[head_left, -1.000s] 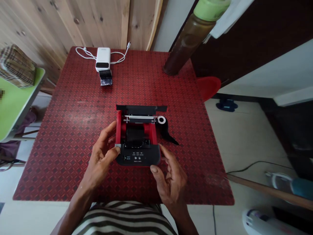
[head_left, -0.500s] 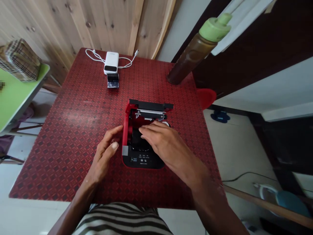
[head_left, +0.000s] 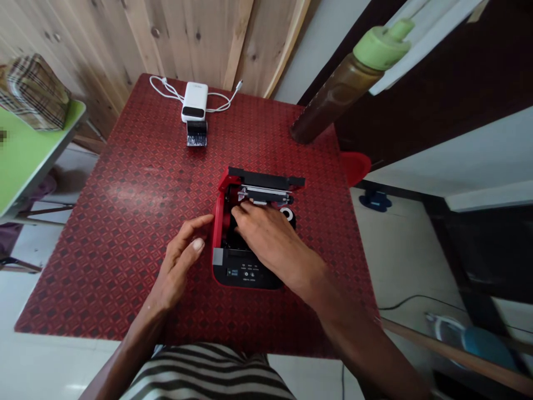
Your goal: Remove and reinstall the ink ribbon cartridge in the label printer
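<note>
A small red and black printer stands on the table with its lid raised at the back. My right hand reaches down into its compartment, fingers bent and close together. The fingertips are partly hidden, and what they grip inside cannot be made out. Part of a black, shiny surface shows below them. A white ring is visible at the compartment's right. Beside the printer's left wall, my left hand is open, its fingertips at or very near the red side and the thumb apart.
Farther back on the red patterned table lie a white power bank with a white cable and a small roll of black film. A tall brown bottle with a green cap stands at the back right.
My right hand has gone farther back and deeper into the printer's compartment, and the white ring has come into fuller view. My left hand remains at the printer's left side.
</note>
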Action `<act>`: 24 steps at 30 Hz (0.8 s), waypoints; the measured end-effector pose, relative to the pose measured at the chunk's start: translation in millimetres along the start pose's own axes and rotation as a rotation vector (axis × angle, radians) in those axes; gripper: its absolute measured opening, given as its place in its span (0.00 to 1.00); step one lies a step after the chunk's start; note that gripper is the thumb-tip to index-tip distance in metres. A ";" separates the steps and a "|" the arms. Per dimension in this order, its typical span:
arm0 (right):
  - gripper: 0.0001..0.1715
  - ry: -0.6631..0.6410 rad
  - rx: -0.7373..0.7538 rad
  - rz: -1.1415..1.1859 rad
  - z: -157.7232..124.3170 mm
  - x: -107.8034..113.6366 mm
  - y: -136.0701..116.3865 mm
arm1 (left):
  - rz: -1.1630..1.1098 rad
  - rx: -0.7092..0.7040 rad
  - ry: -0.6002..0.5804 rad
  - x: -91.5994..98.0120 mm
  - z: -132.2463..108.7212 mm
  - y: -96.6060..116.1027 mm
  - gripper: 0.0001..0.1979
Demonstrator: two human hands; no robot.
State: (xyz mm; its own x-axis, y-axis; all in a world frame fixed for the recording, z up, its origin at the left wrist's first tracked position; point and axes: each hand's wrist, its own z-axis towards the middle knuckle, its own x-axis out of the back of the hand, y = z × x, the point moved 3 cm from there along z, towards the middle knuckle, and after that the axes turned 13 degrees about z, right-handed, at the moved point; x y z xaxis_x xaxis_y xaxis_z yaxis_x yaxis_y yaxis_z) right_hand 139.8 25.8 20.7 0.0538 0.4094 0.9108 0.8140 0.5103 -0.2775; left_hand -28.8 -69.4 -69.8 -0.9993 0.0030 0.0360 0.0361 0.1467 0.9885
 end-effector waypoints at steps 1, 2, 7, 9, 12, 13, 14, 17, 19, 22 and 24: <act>0.20 0.017 0.009 -0.009 -0.7 -0.3 0.8 | -0.003 -0.003 -0.005 0.1 0.0 0.0 0.28; 0.19 0.047 0.019 -0.012 -2.2 -1.0 2.0 | -0.005 -0.007 -0.009 0.1 0.0 0.6 0.27; 0.10 0.314 0.103 -0.024 -20.2 -5.7 2.7 | 0.029 -0.017 0.003 -1.2 -0.2 10.1 0.26; 0.10 0.420 0.132 -0.053 -31.2 -5.1 -2.7 | 0.041 -0.015 0.015 -2.0 0.1 14.2 0.27; 0.10 0.616 0.143 -0.029 -55.0 4.8 -9.6 | 0.047 -0.008 0.015 -2.5 0.3 16.0 0.26; 0.09 0.684 0.141 0.020 -65.2 9.3 -9.0 | 0.047 -0.002 0.012 -2.4 0.2 15.2 0.26; 0.08 0.740 0.131 0.097 -76.0 13.2 -5.7 | 0.044 0.003 0.009 -2.2 0.0 14.0 0.26; 0.13 0.842 0.045 0.496 -109.1 12.9 21.2 | 0.030 0.013 0.008 -1.0 -0.9 9.0 0.27; 0.16 0.915 0.003 0.817 -128.5 -0.6 46.7 | 0.028 0.016 0.017 -0.3 -1.0 5.9 0.28; 0.16 0.949 -0.054 1.153 -145.1 -35.1 78.6 | 0.023 0.014 0.019 -0.7 -0.1 2.9 0.27; 0.14 0.898 -0.109 1.269 -146.4 -59.0 89.3 | 0.013 0.005 0.017 -1.6 1.0 2.2 0.26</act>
State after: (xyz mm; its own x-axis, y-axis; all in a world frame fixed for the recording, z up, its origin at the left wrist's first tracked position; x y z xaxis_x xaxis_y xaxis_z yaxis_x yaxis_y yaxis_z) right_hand 294.1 -63.5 -13.0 0.9971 -0.0760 -0.0057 0.0036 0.1219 -0.9925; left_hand -27.2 -68.1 -67.8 -0.9986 -0.0113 0.0517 0.0494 0.1512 0.9873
